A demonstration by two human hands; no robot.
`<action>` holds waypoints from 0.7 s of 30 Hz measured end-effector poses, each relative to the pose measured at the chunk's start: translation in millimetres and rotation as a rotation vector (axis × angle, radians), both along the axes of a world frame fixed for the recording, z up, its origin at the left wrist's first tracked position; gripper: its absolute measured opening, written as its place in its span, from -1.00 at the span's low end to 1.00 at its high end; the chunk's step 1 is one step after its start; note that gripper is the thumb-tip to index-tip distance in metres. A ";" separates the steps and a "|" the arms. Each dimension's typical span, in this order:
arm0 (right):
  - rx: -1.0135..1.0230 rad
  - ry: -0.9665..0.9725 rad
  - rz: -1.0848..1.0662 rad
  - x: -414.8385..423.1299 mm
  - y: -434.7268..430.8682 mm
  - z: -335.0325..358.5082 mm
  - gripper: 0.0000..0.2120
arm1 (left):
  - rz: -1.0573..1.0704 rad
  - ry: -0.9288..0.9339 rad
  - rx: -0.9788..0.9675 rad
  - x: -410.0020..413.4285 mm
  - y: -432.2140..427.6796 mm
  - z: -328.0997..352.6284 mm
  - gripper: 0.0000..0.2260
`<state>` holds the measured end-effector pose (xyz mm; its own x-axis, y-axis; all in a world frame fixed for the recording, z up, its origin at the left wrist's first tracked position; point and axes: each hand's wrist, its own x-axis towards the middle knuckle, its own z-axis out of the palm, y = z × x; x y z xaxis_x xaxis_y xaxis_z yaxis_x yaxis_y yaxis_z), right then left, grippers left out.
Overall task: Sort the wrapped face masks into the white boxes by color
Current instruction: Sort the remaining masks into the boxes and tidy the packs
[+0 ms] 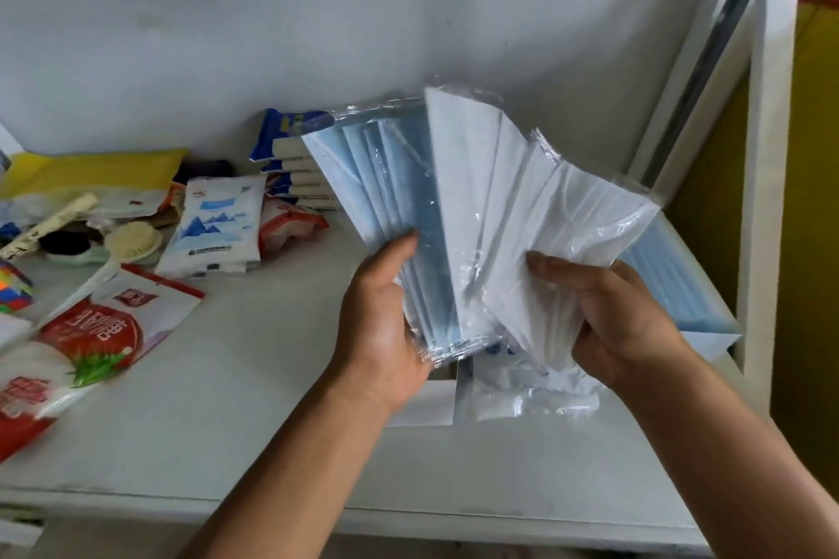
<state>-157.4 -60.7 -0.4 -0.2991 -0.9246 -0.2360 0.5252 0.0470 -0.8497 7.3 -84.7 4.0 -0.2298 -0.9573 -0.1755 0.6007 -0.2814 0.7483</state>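
I hold a fan of wrapped face masks above the white table. My left hand grips the blue wrapped masks at their lower end. My right hand grips the white wrapped masks at theirs. Under my hands lies a white box with wrapped white masks beside it. At the right stands another white box holding blue masks.
Red and white food bags, a blue-printed white pouch, a brush, a yellow bag and stacked tissue packs crowd the table's left and back. A white wall rises behind; a white frame stands at the right.
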 end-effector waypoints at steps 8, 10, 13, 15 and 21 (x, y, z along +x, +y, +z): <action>0.067 -0.025 -0.081 2.6 -1.1 -1.8 -0.73 | 0.195 -0.198 -0.194 -4.1 -2.3 -3.4 -0.66; 0.090 0.010 -0.198 6.0 -0.5 -1.6 -0.74 | 0.307 -0.327 -0.266 -5.7 -1.6 -5.5 -0.74; 0.105 0.015 -0.305 7.7 0.0 -2.4 -0.65 | 0.397 -0.368 -0.339 -7.9 -0.2 -8.1 -0.82; 0.081 0.023 -0.268 8.7 1.4 -1.7 -0.69 | 0.378 -0.380 -0.374 -8.6 -0.4 -11.0 -0.82; 0.011 0.039 -0.061 12.9 6.4 1.7 -0.70 | 0.331 -0.382 -0.364 -8.0 -2.5 -13.8 -0.78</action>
<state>-144.5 -54.2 1.3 -0.3642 -0.9016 -0.2336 0.4944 0.0254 -0.8689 -0.7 -87.2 -9.8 0.1035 -0.9810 0.1640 0.2838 0.1872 0.9405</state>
